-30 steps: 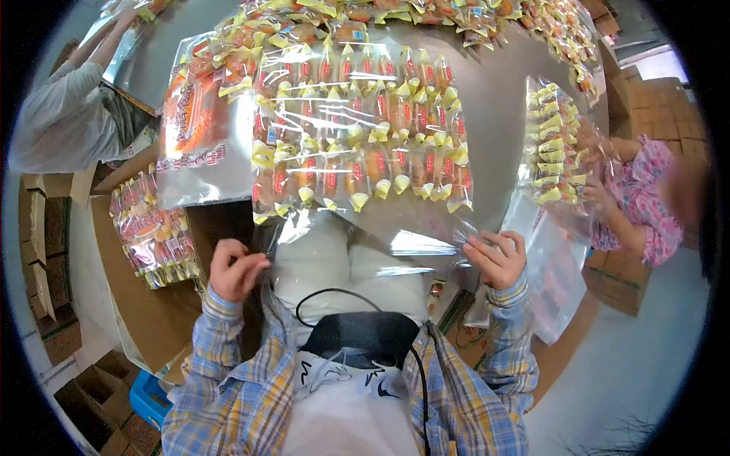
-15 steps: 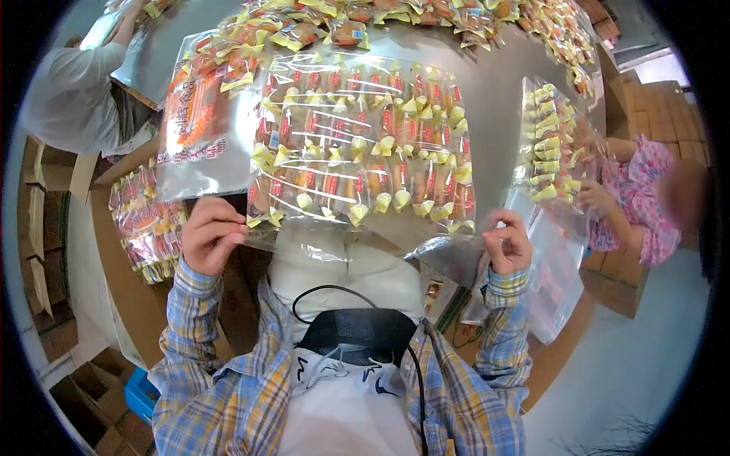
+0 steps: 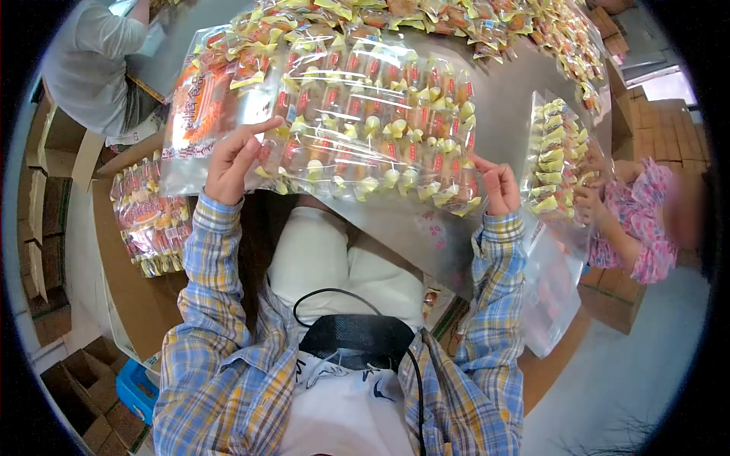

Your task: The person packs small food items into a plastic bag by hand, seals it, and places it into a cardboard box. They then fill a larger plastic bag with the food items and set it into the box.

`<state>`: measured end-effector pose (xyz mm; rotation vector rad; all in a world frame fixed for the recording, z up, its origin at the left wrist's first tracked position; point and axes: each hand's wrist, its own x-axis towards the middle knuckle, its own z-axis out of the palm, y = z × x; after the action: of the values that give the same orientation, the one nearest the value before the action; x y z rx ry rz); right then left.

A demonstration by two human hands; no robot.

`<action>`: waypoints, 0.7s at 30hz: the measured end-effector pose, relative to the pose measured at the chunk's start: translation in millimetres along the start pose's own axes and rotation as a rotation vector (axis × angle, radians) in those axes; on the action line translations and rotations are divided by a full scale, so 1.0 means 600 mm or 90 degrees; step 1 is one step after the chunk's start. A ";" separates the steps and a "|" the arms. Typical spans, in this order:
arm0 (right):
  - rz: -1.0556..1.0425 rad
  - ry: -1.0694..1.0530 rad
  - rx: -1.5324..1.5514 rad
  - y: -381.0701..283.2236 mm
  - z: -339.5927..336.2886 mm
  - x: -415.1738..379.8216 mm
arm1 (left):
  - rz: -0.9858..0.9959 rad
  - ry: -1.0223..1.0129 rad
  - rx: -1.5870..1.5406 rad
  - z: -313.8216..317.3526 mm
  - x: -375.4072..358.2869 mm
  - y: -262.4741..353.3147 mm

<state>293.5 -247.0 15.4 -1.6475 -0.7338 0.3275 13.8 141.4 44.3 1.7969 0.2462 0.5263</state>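
Observation:
A large clear bag (image 3: pixel 372 114) of small wrapped snacks in rows lies on the metal table in front of me. At its left edge is my left hand (image 3: pixel 232 163), index finger stretched onto the film and thumb apart from it. My right hand (image 3: pixel 498 186) is by the lower right corner, its index finger extended towards the bag and its other fingers curled. Neither hand shows film pinched in it. The bag's lower edge looks tucked under the snacks.
Loose wrapped snacks (image 3: pixel 456 19) are heaped at the back. A printed bag (image 3: pixel 199 114) lies left, above another filled pack (image 3: pixel 152 216). At right, a co-worker's hands (image 3: pixel 597 201) touch a filled bag (image 3: pixel 553 156) near flat plastic bags (image 3: pixel 551 289). Another person (image 3: pixel 95 64) is at upper left.
Both hands have moved up from the bag's lower edge and their pinch has loosened. The clear flap that stretched between them is no longer spread out. The snack rows sit slightly higher.

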 end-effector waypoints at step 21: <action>-0.132 -0.002 -0.102 -0.006 -0.008 0.021 | 0.010 -0.048 0.110 -0.007 0.070 0.014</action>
<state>304.7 -242.8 22.0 -1.7032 -0.9442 0.1255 47.5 160.7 62.3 1.9839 0.2316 0.4576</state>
